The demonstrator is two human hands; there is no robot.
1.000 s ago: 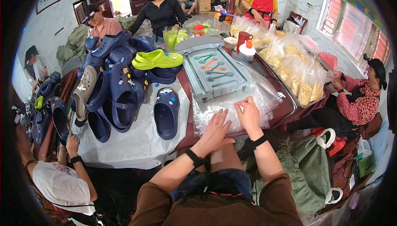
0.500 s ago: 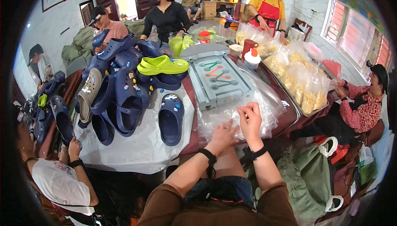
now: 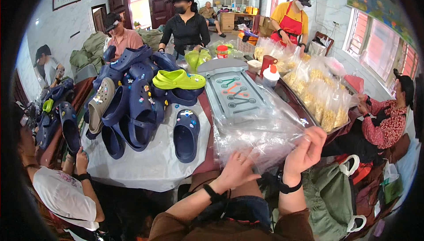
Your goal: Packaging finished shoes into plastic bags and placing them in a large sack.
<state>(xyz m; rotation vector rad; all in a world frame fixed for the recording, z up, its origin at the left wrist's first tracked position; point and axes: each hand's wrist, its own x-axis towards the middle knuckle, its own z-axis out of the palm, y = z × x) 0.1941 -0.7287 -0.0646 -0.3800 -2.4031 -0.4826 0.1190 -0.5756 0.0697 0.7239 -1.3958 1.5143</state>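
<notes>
Metal tray (image 3: 339, 128) on dark-red table (image 3: 206, 165), near marbled wall (image 3: 338, 13), holds clear bags (image 3: 316, 92) of pale-yellow pieces (image 3: 329, 119). Right hand (image 3: 305, 152) pinches transparent plastic bag (image 3: 270, 131); left hand (image 3: 236, 170), loosely open, touches it.

The person wears a brown top (image 3: 212, 232). It is plain and soft-looking, dark like chocolate. The left sleeve (image 3: 170, 227) and the right sleeve (image 3: 295, 224) are brown too. They are short and loose, and they stop near the elbows. The left hand (image 3: 240, 169) and the right hand (image 3: 305, 152) are bare, right down to the fingers. Each wrist has a black band on it. The left band (image 3: 213, 193) wraps round like a bracelet, and so does the right band (image 3: 290, 188). Below the top are short pants (image 3: 259, 210), dark blue like jeans. A thin red line shows near the waist, on something black
</notes>
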